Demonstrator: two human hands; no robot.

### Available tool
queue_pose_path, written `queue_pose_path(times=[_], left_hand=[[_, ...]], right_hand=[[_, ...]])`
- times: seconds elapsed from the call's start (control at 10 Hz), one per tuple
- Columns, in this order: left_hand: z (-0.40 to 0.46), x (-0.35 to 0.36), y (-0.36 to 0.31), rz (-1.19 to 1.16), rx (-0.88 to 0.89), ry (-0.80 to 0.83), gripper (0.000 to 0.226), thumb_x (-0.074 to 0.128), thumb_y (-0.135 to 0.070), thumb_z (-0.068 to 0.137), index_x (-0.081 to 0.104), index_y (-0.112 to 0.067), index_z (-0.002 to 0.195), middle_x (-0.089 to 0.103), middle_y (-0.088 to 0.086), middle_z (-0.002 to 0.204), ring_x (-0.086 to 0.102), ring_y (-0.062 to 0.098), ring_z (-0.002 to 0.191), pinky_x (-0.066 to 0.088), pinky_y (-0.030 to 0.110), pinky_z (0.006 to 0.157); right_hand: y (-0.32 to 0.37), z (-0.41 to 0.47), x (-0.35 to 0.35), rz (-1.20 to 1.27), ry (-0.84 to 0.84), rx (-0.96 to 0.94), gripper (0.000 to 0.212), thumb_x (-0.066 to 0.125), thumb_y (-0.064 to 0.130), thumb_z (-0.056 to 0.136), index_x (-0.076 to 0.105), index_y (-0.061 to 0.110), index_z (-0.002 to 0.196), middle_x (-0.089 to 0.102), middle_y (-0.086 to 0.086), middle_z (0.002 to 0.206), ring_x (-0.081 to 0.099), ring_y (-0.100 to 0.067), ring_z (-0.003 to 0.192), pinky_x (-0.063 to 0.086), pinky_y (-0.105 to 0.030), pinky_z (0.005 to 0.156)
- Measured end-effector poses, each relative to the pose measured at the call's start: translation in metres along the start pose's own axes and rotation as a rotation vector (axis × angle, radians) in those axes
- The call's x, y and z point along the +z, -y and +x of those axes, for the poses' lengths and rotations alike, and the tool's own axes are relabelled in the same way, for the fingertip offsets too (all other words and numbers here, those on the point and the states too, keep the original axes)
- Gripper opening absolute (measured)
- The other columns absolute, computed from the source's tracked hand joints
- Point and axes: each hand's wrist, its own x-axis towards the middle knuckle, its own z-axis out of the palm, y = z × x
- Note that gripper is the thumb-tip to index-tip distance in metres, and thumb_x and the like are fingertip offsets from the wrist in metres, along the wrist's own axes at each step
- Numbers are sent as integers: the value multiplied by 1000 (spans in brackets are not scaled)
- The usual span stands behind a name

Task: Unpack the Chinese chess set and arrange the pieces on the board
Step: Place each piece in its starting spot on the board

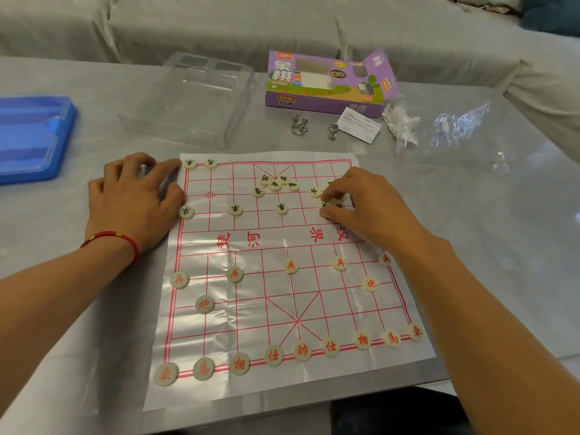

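Black-lettered piece (326, 205) near the board's (282, 384) far right edge is being pinched by the right hand (354, 204), ideally centring it on an intersection, while the left hand (135, 189) is lying spread, steadying the far left corner.

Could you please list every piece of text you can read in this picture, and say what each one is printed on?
"象棋" and "XIANG QI": purple box front.
"XCPAI": orange badge on the box's lower edge.
"楚河" and "汉界", seen upside down: river band of the board.
"車 馬 相 仕 帥 仕 相 馬 車": red pieces, near row.
"兵" and "炮": other red pieces.
Black pieces: upside down, mostly too small to read.
White leaflet: print too small.
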Motion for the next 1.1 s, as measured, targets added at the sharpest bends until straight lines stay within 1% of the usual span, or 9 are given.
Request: queue_pose_path(times=[0.1, 0.2, 0.5, 0.6, 0.7, 0.8, 0.9, 1.0, 1.1], left_hand=[[0, 0, 0, 3, 2, -2, 50, 37, -54, 99, 38, -38, 146, 39, 7, 147, 32, 35, 136, 28, 58, 109], [-1, 0, -1, -1, 5, 0, 50, 37, -54, 100, 38, -37, 146, 39, 7, 147, 32, 36, 136, 28, 58, 109], [0, 0, 0, 0, 6, 7, 50, 36, -56, 99, 38, -37, 146, 39, 7, 147, 32, 36, 137, 28, 59, 109], [0, 0, -1, 1, 1, 5, 50, 37, -55, 99, 38, -37, 146, 38, 7, 147, 32, 35, 137, 28, 58, 109], [-1, -2, -2, -2, -5, 3, 50, 38, -54, 99, 39, -36, 146, 38, 7, 147, 31, 35, 137, 27, 58, 110], [-1, -1, -3, 0, -4, 3, 50, 38, -54, 99, 39, -36, 146, 39, 7, 147, 32, 36, 137, 27, 58, 110], [0, -2, -3, -2, -7, 6, 51, 38, -54, 99, 39, -36, 147, 39, 7, 148, 32, 35, 137, 27, 58, 110], [0, -2, -3, -1, -4, 4, 51, 38, -54, 99, 39, -35, 147, 39, 8, 147, 32, 36, 137, 28, 58, 110], [-1, -1, -2, 7, -1, -1, 50, 38, -54, 99, 39, -36, 146, 39, 7, 147, 32, 35, 136, 29, 58, 110]], right_hand=[[-1, 1, 0, -4, -1, -11, 32, 70, 39, 89, 68, 34, 120, 59, 6, 119, 53, -12, 101, 47, -26, 85], [-1, 1, -1, -10, 16, -19, 33, 70, 36, 89, 67, 35, 122, 58, 6, 118, 52, -12, 98, 50, -28, 84], [0, -1, -3, 2, 18, -28, 32, 70, 36, 90, 68, 33, 121, 59, 5, 118, 52, -11, 97, 46, -24, 82], [0, -1, -3, 3, 19, -31, 33, 70, 36, 90, 67, 32, 123, 59, 5, 120, 54, -13, 101, 48, -26, 85], [-1, -3, -7, 21, 18, -20, 37, 71, 38, 89, 65, 32, 125, 59, 7, 120, 53, -10, 96, 49, -28, 86], [-10, -7, -15, 53, -41, 34, 31, 71, 38, 88, 68, 31, 118, 62, 10, 109, 53, -9, 86, 49, -27, 82], [-15, -10, -17, 83, -58, 87, 26, 73, 37, 87, 70, 29, 112, 66, 10, 100, 57, -9, 81, 49, -24, 79], [-14, -9, -12, 77, -9, 97, 27, 72, 37, 87, 70, 28, 112, 66, 10, 100, 59, -10, 86, 53, -29, 86], [-13, -3, -10, 80, -44, 92, 24, 71, 36, 89, 71, 28, 111, 69, 9, 105, 59, -10, 90, 54, -33, 87]])
